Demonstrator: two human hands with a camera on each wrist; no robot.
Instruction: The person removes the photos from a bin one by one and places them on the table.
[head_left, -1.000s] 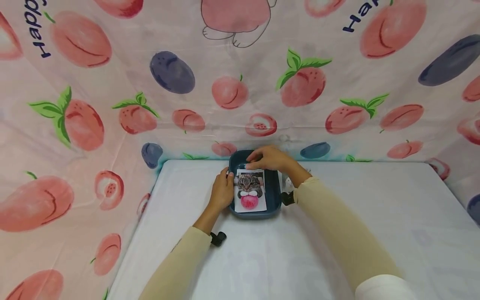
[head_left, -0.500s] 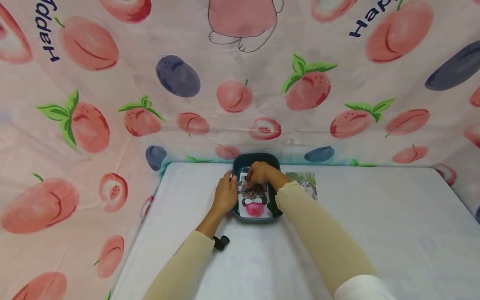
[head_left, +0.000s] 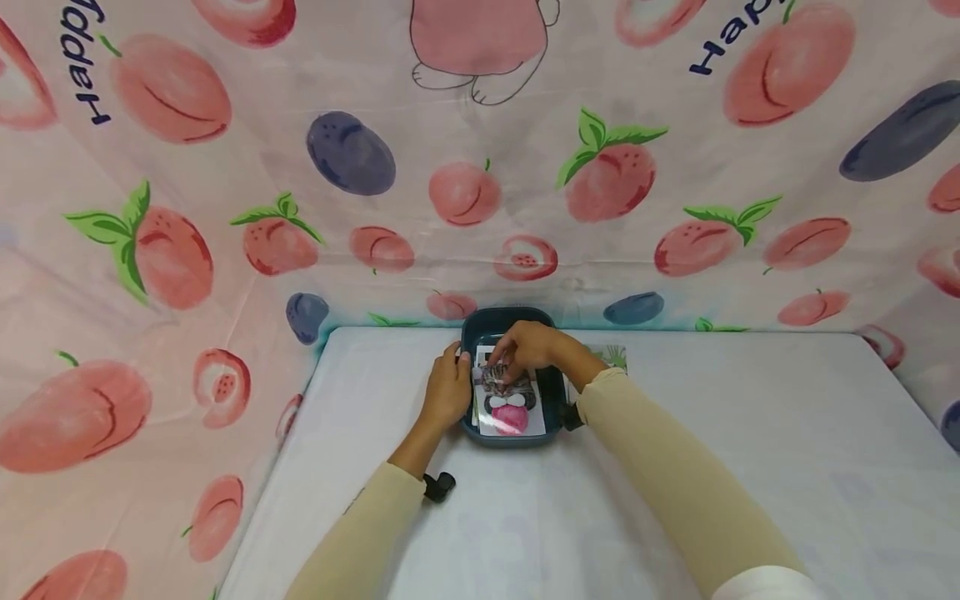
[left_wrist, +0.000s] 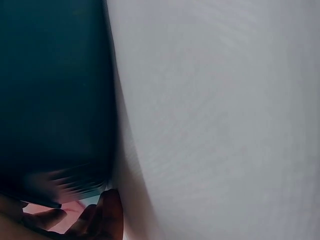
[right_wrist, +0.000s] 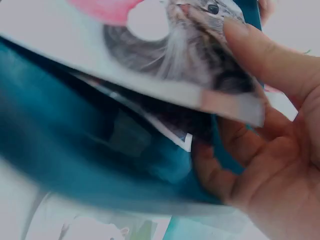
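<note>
A dark blue bin (head_left: 510, 440) stands near the back edge of the white table. Inside it lies a photo card (head_left: 512, 417) of a cat with a pink ball. My right hand (head_left: 528, 346) reaches into the bin and pinches this card; in the right wrist view, the thumb (right_wrist: 265, 52) lies on top of it with fingers underneath. Another card (right_wrist: 186, 142) shows below the lifted one. My left hand (head_left: 447, 387) holds the bin's left side, thumb at the rim; in the left wrist view its fingers (left_wrist: 107, 212) are dark against the outer wall.
Right of the bin, another picture card (head_left: 617, 357) lies on the table, partly behind my right forearm. A fruit-print cloth (head_left: 465, 250) hangs behind and to the left. White table surface (head_left: 675, 417) spreads to the right and in front.
My right hand has come down from the bin's far end onto the cat card, then shifted slightly right. The card on the table came into view and is partly covered again. My left hand stays at the bin.
</note>
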